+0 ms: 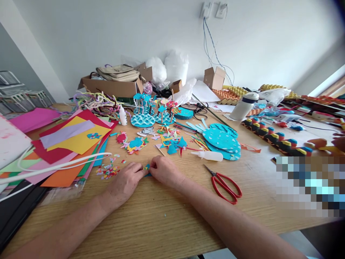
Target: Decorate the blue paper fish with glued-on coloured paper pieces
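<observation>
A small blue paper cutout (147,175) with a bit of yellow on it lies on the table between my hands, mostly hidden by fingers. My left hand (126,181) holds its left side with the fingertips. From the right, my right hand (165,172) has its fingers closed on the same piece. Just left of the hands is a heap of small coloured paper dots (107,172). Blue paper scraps (172,144) and a decorated blue cutout (135,144) lie beyond them. Red-handled scissors (225,187) rest to the right, near a white glue bottle (208,155).
Coloured paper sheets (78,135) are stacked at left, crossed by a white cable (67,165). Blue wavy paper models (142,118) stand farther back. Stacked blue dotted paper shapes (221,138) sit right of centre, before a white bottle (244,107). Another person's hand (339,140) shows at far right.
</observation>
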The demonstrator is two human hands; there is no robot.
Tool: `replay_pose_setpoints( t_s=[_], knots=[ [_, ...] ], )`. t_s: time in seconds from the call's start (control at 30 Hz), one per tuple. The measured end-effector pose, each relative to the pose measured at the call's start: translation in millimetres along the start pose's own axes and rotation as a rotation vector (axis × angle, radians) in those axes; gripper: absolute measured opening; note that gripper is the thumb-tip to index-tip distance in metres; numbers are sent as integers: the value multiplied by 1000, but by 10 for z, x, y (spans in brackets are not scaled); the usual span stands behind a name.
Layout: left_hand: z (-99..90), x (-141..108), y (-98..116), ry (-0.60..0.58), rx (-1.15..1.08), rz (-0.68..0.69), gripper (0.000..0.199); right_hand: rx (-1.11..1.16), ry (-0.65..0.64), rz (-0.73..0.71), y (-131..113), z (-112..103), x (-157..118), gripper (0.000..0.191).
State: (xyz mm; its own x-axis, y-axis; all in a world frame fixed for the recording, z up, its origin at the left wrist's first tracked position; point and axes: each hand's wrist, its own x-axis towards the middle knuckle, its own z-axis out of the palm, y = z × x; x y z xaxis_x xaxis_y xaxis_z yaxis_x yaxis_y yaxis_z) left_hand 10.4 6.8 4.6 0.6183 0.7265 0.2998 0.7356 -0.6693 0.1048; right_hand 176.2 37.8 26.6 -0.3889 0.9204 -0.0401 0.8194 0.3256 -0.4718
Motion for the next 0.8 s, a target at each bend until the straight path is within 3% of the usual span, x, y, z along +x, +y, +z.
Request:
replay_pose_setpoints(
  t_s=[0.13, 0.43, 0.8],
  knots=[
    [10, -2, -7, 6, -8, 15, 31, 55, 35, -40, 66, -75, 8, 13],
    [44, -16, -22, 23, 16, 47, 28, 28, 79, -297, 90, -61, -29, 24],
    [30, -5, -11, 43, 52, 45, 27, -33, 57, -315, 74, -65, -54, 25]
  ],
)
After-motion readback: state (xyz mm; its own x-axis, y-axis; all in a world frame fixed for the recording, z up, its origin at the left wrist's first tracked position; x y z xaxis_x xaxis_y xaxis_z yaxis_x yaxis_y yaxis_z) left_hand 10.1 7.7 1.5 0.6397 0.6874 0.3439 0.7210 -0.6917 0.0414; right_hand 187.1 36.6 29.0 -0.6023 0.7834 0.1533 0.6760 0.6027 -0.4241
